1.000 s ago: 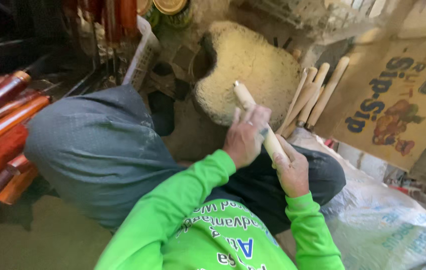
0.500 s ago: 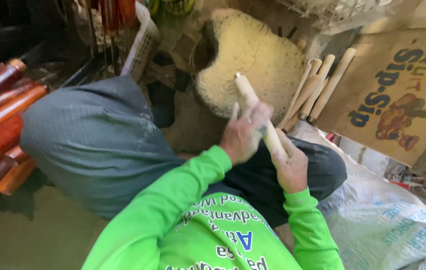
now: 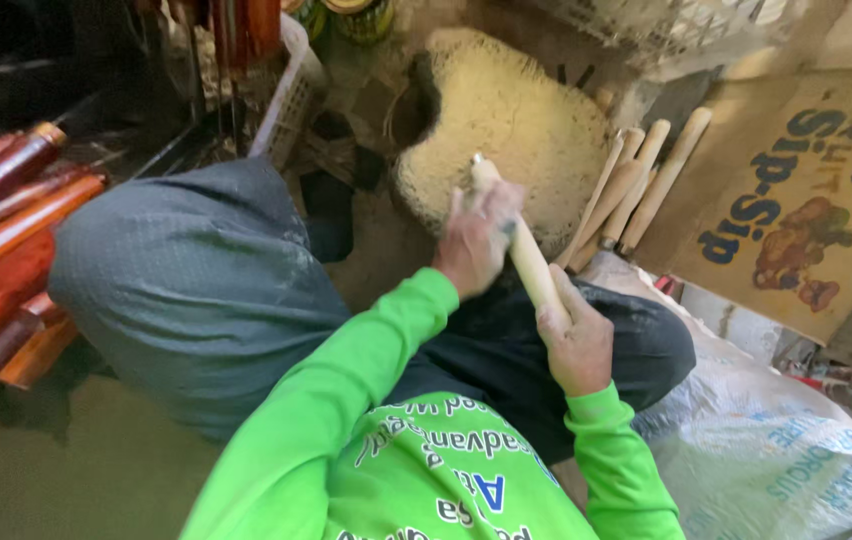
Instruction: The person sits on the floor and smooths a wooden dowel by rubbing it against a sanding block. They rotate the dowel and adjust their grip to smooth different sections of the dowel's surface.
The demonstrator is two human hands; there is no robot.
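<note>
The left hand is wrapped around the upper part of a pale wooden stick, fingers curled over it near its top end, while the right hand is clamped on the lower part of the same stick, thumb side up, so the stick runs slanted between the two fists with its bare tip poking out above the left hand. Holding it at two spots like this looks meant to keep the stick steady and let one hand work along it while the other braces it against the lap. The stick sits over the person's dark trousers, just in front of the green sleeves. Just beyond the stick's tip lies a big pale lump of fibre, rough and woolly, close enough to reach without shifting. To the right of the stick, a few more plain wooden sticks lean together, likely kept there as the ready pile. Further right of the stick is a sheet of printed cardboard and, below it, a white woven sack. Well to the left of the stick, past the raised grey knee, lies a stack of glossy red-brown poles.
</note>
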